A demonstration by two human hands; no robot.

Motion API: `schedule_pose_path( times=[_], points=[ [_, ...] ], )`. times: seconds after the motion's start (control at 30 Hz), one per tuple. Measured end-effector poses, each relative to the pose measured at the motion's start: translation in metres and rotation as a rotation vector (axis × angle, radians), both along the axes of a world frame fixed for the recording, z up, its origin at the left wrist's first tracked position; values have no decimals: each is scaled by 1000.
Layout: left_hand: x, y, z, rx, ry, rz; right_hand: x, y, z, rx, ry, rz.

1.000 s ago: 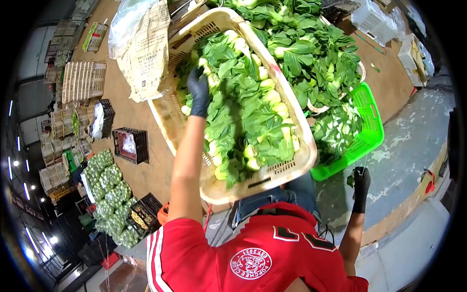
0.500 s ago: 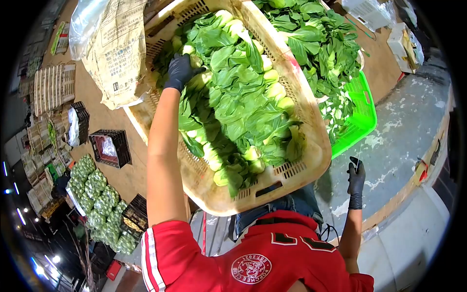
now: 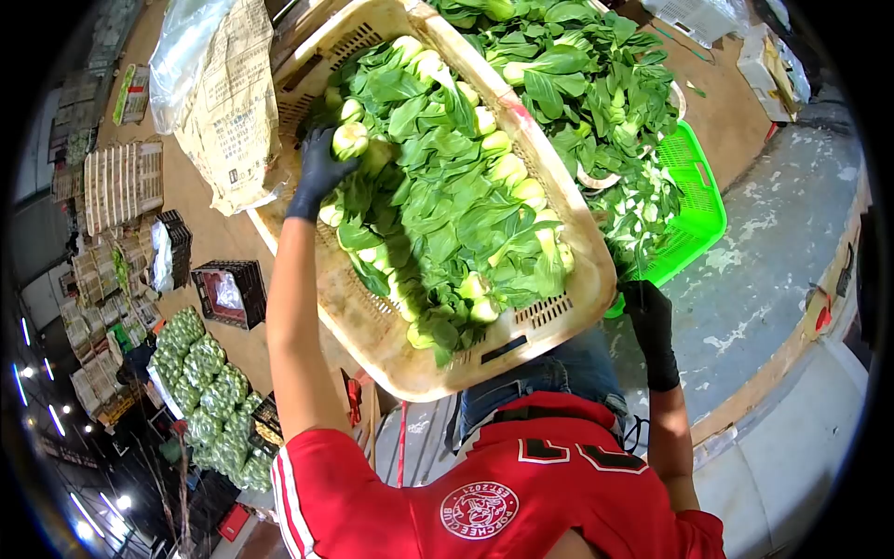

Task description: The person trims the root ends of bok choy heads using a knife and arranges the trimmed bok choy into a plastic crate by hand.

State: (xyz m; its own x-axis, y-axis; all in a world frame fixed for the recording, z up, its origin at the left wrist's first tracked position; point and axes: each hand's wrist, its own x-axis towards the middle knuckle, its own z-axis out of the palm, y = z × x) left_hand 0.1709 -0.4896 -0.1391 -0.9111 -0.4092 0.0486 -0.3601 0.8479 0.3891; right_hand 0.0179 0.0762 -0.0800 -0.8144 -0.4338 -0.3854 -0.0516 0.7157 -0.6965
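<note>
A large off-white plastic crate (image 3: 419, 373) holds rows of green bok choy (image 3: 456, 205) with pale stem ends along the sides. My left hand (image 3: 321, 170), in a black glove, is at the crate's left side, its fingers and thumb closed around the stem end of one bok choy (image 3: 351, 141). Leaves hide part of that grip. On the other side, my right hand (image 3: 650, 331), also gloved in black, is closed beside the green basket. A thin sliver shows above its fingers, too small to name.
Behind the crate lies a heap of loose bok choy (image 3: 605, 84). A bright green basket (image 3: 698, 186) with cut leaves stands to the right. A printed paper sack (image 3: 228, 121) is at left. Farther off are dark crates (image 3: 228, 293) and bagged vegetables (image 3: 209, 382).
My left hand has come back slightly toward me, and a bok choy's stem end now shows in its grip. My right hand has moved forward and left, to the green basket's edge.
</note>
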Motion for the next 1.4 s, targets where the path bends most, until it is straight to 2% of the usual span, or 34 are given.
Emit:
schedule_pose_path(
  times=[0.03,0.1,0.17,0.23,0.27,0.3,0.43,0.5,0.53,0.6,0.73,0.83,0.93,0.97,1.0,1.07,1.13,1.2,1.37,1.4],
  points=[
    [-1,28,33,514,104,138,2,-5,4,-42,-30,14],
    [-13,92,95,693,75,152,4,-18,18,-118,-95,38],
    [-24,168,126,904,207,99,-2,-40,50,-78,162,326],
    [-44,235,146,810,128,13,-12,-52,78,-91,304,525],
    [-56,262,150,856,60,13,-17,-53,92,-124,336,522],
    [-65,287,152,847,128,-85,-21,-49,101,-154,370,517],
    [-94,361,155,771,42,-203,-36,-6,109,-241,503,487],
    [-108,391,162,914,26,-246,-39,17,111,-222,464,458],
    [-113,404,162,860,-52,-269,-39,28,108,-192,521,410],
    [-129,430,163,845,-41,-313,-38,53,104,-151,492,337],
    [-152,469,160,636,-112,-529,-35,102,95,4,346,212],
    [-158,495,156,637,-103,-613,-43,175,-19,205,105,-10],
    [-173,510,147,684,-38,-622,-26,210,-29,144,-154,-362],
    [-180,511,144,797,-205,-616,-17,204,-8,-54,-80,-404],
    [-181,517,136,921,-204,-606,-22,194,16,-255,18,-445],
    [-185,526,121,1066,-195,-625,-25,171,46,-611,-10,-418],
    [-189,530,127,1191,-291,-637,-36,168,71,-697,-90,-314],
    [-193,526,128,1341,-355,-607,-60,171,81,-516,-207,-136],
    [-200,506,127,1447,-564,-568,-74,164,61,-560,50,95],
    [-199,499,107,1567,-601,-596,-76,161,58,-564,76,141]
  ],
)
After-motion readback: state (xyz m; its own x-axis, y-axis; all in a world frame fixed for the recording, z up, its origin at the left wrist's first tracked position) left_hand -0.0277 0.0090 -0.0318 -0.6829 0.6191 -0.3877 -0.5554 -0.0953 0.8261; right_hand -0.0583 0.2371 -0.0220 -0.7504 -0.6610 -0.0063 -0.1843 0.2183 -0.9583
